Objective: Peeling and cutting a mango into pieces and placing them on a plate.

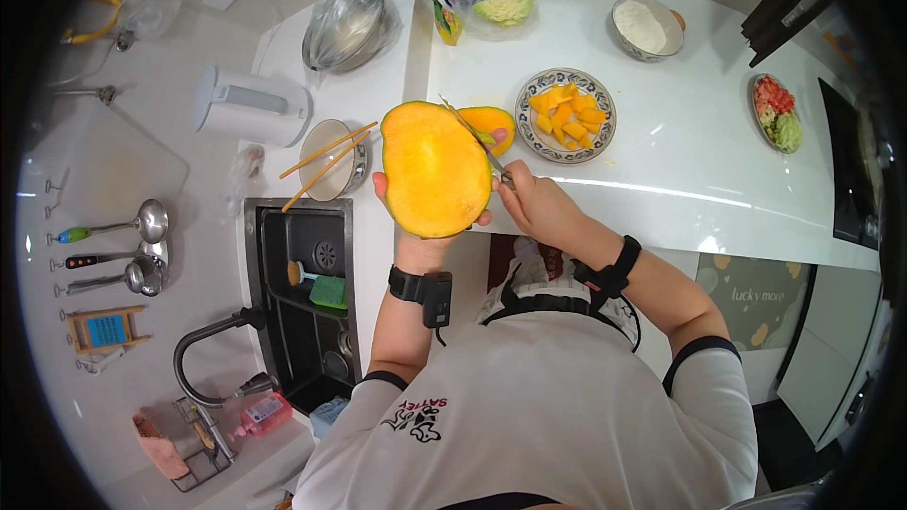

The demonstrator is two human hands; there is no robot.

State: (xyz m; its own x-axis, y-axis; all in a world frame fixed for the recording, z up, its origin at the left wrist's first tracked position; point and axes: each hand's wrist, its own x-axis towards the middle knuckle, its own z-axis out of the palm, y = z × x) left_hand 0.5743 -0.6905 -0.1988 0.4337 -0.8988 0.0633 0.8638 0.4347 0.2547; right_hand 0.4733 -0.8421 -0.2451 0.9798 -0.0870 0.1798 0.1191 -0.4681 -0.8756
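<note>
My left hand (380, 188) holds up a large cut piece of orange-fleshed fruit (434, 166) with a thin green rind, its flat face turned up. The palm is hidden beneath it; a thumb and fingertips show at the sides. My right hand (542, 202) is closed around the handle of a knife (476, 133), whose narrow blade lies along the fruit's right edge. Partly behind the blade is a smaller orange piece (489, 122) with a pinkish spot on it. Just right of that, a patterned plate (528, 138) carries several orange chunks (563, 113).
Left of my hands, two chopsticks (329, 149) rest across a bowl (322, 188) beside the black sink (297, 227). A white kettle (251, 106) stands behind. Farther back are a yellow-capped bottle (443, 14), bagged cabbage (504, 8) and a bowl of white powder (641, 25).
</note>
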